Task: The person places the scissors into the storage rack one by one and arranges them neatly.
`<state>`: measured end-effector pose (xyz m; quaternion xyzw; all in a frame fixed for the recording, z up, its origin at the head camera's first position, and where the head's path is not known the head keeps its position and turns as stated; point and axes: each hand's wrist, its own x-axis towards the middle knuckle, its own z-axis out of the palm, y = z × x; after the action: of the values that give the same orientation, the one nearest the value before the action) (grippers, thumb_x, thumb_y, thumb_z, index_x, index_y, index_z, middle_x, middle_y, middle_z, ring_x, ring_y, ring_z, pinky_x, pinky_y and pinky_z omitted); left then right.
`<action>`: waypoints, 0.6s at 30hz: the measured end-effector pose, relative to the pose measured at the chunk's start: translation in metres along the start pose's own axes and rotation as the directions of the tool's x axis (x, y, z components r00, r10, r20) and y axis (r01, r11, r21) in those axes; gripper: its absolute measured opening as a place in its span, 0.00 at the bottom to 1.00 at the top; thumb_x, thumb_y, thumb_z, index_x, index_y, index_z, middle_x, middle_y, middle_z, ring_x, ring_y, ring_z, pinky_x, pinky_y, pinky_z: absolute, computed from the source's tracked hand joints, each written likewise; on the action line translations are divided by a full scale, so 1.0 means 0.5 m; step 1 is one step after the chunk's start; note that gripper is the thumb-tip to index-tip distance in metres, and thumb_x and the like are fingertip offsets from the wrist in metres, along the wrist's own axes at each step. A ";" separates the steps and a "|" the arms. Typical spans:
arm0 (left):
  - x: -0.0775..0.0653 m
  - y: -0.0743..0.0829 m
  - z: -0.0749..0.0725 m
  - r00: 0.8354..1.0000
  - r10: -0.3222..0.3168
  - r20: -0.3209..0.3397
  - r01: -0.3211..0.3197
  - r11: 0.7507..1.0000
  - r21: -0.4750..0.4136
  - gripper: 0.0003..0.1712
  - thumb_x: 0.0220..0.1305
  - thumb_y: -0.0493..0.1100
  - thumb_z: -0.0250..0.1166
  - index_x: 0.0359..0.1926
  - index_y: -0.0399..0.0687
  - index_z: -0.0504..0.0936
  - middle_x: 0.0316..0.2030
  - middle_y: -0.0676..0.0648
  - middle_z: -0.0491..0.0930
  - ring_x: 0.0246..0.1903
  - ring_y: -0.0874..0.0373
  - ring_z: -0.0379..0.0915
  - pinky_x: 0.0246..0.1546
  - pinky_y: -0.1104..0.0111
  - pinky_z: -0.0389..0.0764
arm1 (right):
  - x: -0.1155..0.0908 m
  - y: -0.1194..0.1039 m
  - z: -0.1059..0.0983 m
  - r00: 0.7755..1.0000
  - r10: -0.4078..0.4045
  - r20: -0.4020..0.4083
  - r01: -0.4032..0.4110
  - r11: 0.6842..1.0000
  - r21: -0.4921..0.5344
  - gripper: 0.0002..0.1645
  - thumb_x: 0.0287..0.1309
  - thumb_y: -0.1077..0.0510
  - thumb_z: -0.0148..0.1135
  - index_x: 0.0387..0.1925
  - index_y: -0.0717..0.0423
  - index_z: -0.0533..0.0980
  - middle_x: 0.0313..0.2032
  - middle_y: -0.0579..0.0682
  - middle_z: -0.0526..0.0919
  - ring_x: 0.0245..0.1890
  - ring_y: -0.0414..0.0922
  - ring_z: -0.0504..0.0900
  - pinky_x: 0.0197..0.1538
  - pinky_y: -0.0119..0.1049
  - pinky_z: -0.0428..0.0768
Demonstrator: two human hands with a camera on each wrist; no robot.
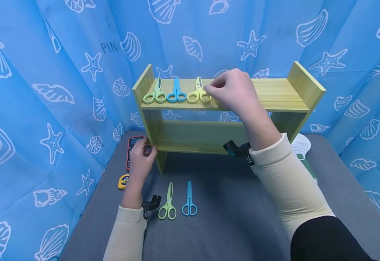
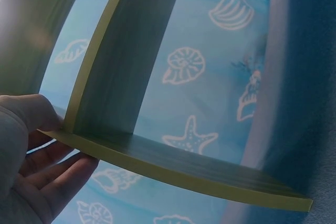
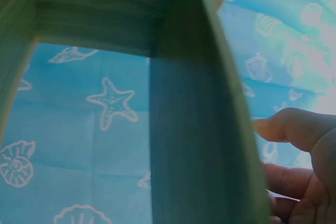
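On the top board of a wooden shelf (image 1: 279, 92), green scissors (image 1: 158, 90), blue scissors (image 1: 176, 90) and yellow scissors (image 1: 198, 92) lie in a row, handles toward the front. My right hand (image 1: 233, 88) pinches at the yellow scissors' right handle loop with curled fingers. In the right wrist view the thumb (image 3: 289, 128) shows beside the board, which hides the fingertips. My left hand (image 1: 141, 157) grips the shelf's left side around its edge, by the lower board. The left wrist view shows its fingers (image 2: 71, 179) against the wood.
Another pair of green scissors (image 1: 167, 204) and another pair of blue scissors (image 1: 189, 201) lie on the grey table (image 1: 235, 224). Left of the shelf are a red-edged meter (image 1: 131, 145) and a yellow tape measure (image 1: 122, 182). A white perforated round object (image 1: 300, 144) is at right.
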<state>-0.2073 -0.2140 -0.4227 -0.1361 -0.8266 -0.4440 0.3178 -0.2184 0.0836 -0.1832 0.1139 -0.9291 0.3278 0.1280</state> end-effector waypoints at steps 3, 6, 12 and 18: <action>0.001 0.000 0.001 1.000 0.000 0.001 0.000 1.000 -0.005 0.17 0.68 0.33 0.67 0.56 0.34 0.79 0.47 0.36 0.79 0.45 0.44 0.83 0.44 0.50 0.87 | -0.021 0.002 -0.011 0.999 -0.028 -0.045 0.029 0.999 0.023 0.19 0.66 0.46 0.61 0.46 0.53 0.89 0.42 0.48 0.87 0.40 0.45 0.78 0.42 0.40 0.76; 0.001 0.000 0.002 1.000 -0.004 0.002 0.004 1.000 -0.006 0.17 0.68 0.33 0.67 0.56 0.34 0.79 0.47 0.37 0.79 0.45 0.45 0.83 0.44 0.49 0.87 | -0.047 0.004 -0.021 0.996 -0.040 -0.085 0.044 0.998 0.044 0.19 0.66 0.46 0.61 0.46 0.53 0.88 0.40 0.49 0.86 0.39 0.45 0.78 0.41 0.40 0.75; 0.001 -0.001 0.003 1.000 0.005 -0.003 -0.005 1.000 -0.006 0.17 0.68 0.33 0.67 0.56 0.34 0.79 0.48 0.36 0.80 0.44 0.45 0.83 0.44 0.48 0.87 | -0.105 0.013 -0.034 0.977 -0.077 -0.197 0.096 0.992 0.087 0.16 0.66 0.47 0.65 0.44 0.54 0.87 0.36 0.51 0.86 0.36 0.43 0.80 0.38 0.35 0.75; 0.002 -0.003 0.002 1.000 0.008 -0.004 -0.008 1.000 -0.005 0.17 0.68 0.33 0.67 0.56 0.35 0.79 0.48 0.37 0.80 0.45 0.46 0.83 0.44 0.50 0.87 | -0.165 0.039 -0.038 0.942 -0.131 -0.308 0.170 0.980 0.104 0.13 0.65 0.51 0.67 0.42 0.56 0.88 0.35 0.48 0.87 0.33 0.38 0.82 0.38 0.23 0.78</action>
<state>-0.2093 -0.2141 -0.4236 -0.1395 -0.8243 -0.4452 0.3207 -0.1433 0.1211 -0.2060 0.1416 -0.8643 0.3900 0.2843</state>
